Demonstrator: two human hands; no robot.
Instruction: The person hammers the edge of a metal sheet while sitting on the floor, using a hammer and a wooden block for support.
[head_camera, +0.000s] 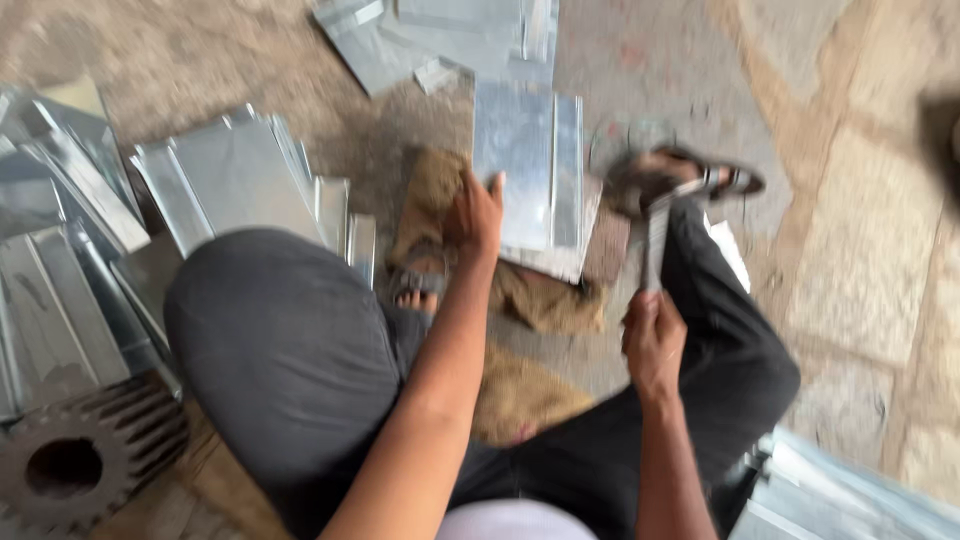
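My left hand (478, 212) presses on the left edge of a shiny folded metal sheet (530, 160) that lies on a brick (606, 246) and a brown sack cloth (535, 300). My right hand (653, 340) grips the handle of a hammer (655, 232), its head raised just right of the sheet, blurred by motion. I sit with dark-trousered knees on either side, and a sandalled foot (690, 175) rests beyond the hammer.
Stacks of folded metal sheets lie at the left (235, 175), at the top (440, 35) and at the bottom right (850, 495). A large toothed gear (85, 460) sits at the bottom left. Stone paving (865, 250) runs along the right.
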